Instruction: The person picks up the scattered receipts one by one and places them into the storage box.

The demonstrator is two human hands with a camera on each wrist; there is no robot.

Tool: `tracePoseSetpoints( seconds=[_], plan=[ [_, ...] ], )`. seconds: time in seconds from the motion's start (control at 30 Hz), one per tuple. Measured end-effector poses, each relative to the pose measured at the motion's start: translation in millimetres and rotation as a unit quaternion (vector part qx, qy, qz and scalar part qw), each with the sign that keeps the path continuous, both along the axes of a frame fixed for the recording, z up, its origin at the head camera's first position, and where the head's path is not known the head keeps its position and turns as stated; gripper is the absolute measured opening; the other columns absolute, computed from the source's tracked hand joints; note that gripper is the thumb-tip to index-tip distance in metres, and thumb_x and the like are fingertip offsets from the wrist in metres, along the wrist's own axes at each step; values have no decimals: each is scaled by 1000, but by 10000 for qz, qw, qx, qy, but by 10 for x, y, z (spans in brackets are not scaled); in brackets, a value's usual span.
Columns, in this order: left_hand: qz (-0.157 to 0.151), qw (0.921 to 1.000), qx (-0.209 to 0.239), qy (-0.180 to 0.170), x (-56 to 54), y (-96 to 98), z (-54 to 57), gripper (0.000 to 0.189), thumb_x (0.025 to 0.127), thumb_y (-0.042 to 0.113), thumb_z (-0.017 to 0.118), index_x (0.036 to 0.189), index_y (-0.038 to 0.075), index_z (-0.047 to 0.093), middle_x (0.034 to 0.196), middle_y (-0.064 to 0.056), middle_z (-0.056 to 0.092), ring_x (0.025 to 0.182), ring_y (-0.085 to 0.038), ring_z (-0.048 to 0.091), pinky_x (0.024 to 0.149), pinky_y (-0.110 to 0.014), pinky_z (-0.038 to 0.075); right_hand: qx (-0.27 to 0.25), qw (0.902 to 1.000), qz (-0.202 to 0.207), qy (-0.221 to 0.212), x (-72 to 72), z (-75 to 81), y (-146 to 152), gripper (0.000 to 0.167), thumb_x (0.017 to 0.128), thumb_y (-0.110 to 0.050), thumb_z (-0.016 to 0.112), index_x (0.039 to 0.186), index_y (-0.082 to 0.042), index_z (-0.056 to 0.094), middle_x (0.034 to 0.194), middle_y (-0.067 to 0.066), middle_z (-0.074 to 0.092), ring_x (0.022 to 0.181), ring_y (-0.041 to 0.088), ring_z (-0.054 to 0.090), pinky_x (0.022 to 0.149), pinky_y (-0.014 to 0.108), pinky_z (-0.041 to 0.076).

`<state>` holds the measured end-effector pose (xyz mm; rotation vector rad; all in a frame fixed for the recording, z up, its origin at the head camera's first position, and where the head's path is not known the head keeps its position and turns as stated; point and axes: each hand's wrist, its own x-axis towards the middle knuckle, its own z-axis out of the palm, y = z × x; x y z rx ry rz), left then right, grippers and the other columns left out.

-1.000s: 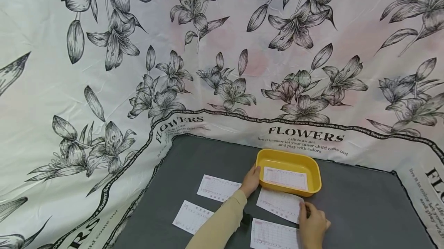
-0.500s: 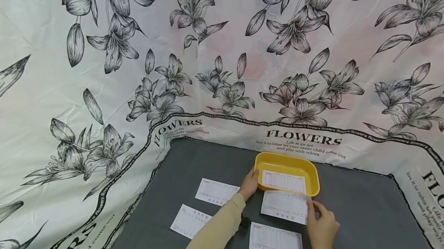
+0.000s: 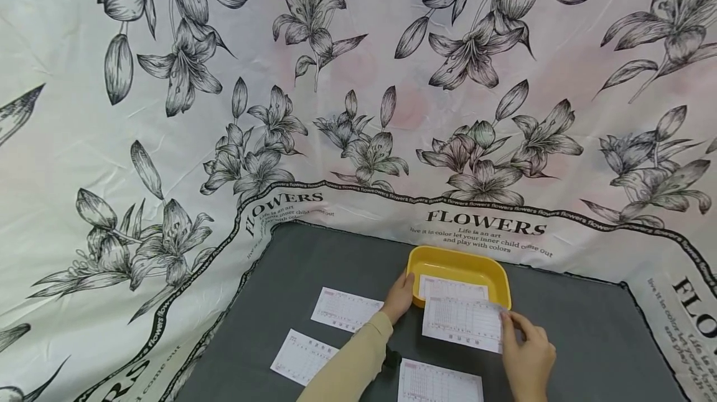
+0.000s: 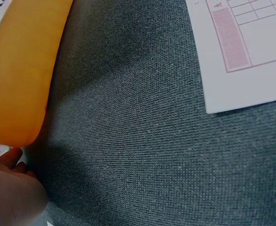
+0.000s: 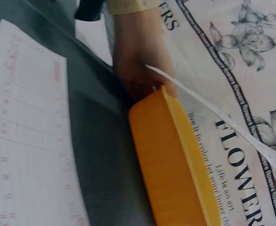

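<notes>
My right hand (image 3: 528, 352) pinches a printed sheet (image 3: 462, 325) by its right edge, held up at near rim of yellow tray (image 3: 459, 261). My left hand (image 3: 398, 298) grips tray's left end. Second sheet (image 3: 452, 287) inside tray.

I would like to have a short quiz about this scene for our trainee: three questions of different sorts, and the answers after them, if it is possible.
1. True or false: the left hand is apart from the yellow tray.
2. In the head view, where does the right hand pinch the held paper slip? A. Left edge. B. Right edge. C. Middle.
3. In the head view, how many loose slips lie on the dark table?

Key:
1. False; it holds the tray's left end.
2. B.
3. Three.
</notes>
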<state>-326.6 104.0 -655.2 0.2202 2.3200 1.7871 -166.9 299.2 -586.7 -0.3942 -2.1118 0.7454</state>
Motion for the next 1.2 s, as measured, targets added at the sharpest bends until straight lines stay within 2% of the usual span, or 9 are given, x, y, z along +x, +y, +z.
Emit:
tracePoseSetpoints(
  seconds=[0.07, 0.13, 0.23, 0.3, 0.4, 0.57, 0.67, 0.9, 1.2],
  plan=[
    [-14, 10000, 24, 30, -4, -3, 10, 53, 119, 32, 33, 167, 9, 35, 164, -16, 46, 154, -38, 40, 128, -58, 32, -52, 10000, -38, 39, -30, 66, 15, 16, 92, -3, 81, 97, 11, 79, 80, 24, 74, 67, 34, 61, 62, 24, 37],
    [-39, 10000, 36, -6, -1, -8, 24, 54, 119, 32, 33, 167, 8, 34, 165, -16, 45, 154, -38, 38, 128, -58, 31, -159, 9998, -82, 51, -65, 121, 31, 16, 93, -5, 81, 98, 10, 79, 80, 23, 75, 67, 20, 56, 61, 17, 32],
    [-52, 10000, -2, -41, 3, -13, 31, 54, 119, 33, 33, 167, 8, 34, 166, -17, 44, 155, -38, 38, 128, -58, 31, -224, 9996, -89, 142, -130, 186, 50, 17, 95, -7, 80, 98, 9, 80, 79, 22, 74, 68, 2, 45, 61, 17, 29],
    [-46, 10000, -30, -56, 5, -20, 28, 55, 119, 33, 33, 167, 7, 34, 165, -17, 44, 155, -38, 38, 128, -58, 31, -198, 9995, -68, 241, -174, 213, 55, 17, 95, -8, 80, 98, 9, 79, 78, 21, 74, 69, -2, 41, 61, 21, 29],
    [-21, 10000, -52, -69, 4, -28, 11, 55, 119, 34, 33, 166, 6, 34, 165, -17, 44, 155, -38, 38, 128, -57, 30, -119, 9993, -13, 363, -233, 239, 54, 17, 95, -7, 79, 96, 10, 79, 74, 22, 70, 68, 5, 41, 63, 30, 29],
    [26, 9999, -73, -95, -7, -25, -7, 56, 118, 36, 34, 166, 6, 35, 166, -18, 42, 155, -39, 36, 129, -57, 30, -343, 9987, 91, 358, -313, 273, 58, 19, 97, -7, 76, 98, 12, 77, 79, 27, 70, 70, 32, 53, 68, 48, 32],
    [51, 9999, -103, -62, -11, -12, 1, 56, 118, 35, 33, 166, 6, 35, 167, -18, 42, 155, -39, 36, 129, -57, 30, -470, 9983, 104, 325, -366, 268, 79, 21, 99, -8, 75, 100, 12, 76, 85, 30, 73, 74, 45, 58, 72, 54, 35],
    [42, 9998, -184, -28, 1, -1, 29, 56, 119, 35, 33, 166, 5, 35, 166, -18, 42, 155, -40, 37, 128, -57, 31, -675, 9976, 144, 112, -460, 176, 110, 23, 102, -9, 72, 104, 13, 75, 90, 33, 74, 76, 48, 58, 80, 60, 35],
    [-27, 9999, -134, -39, 3, -4, 29, 56, 119, 36, 31, 167, 7, 33, 167, -17, 41, 156, -39, 36, 129, -56, 30, -929, 9952, 126, -283, -561, 9, 167, 26, 105, -12, 68, 108, 14, 75, 95, 35, 74, 86, 53, 64, 91, 67, 35]
  ],
)
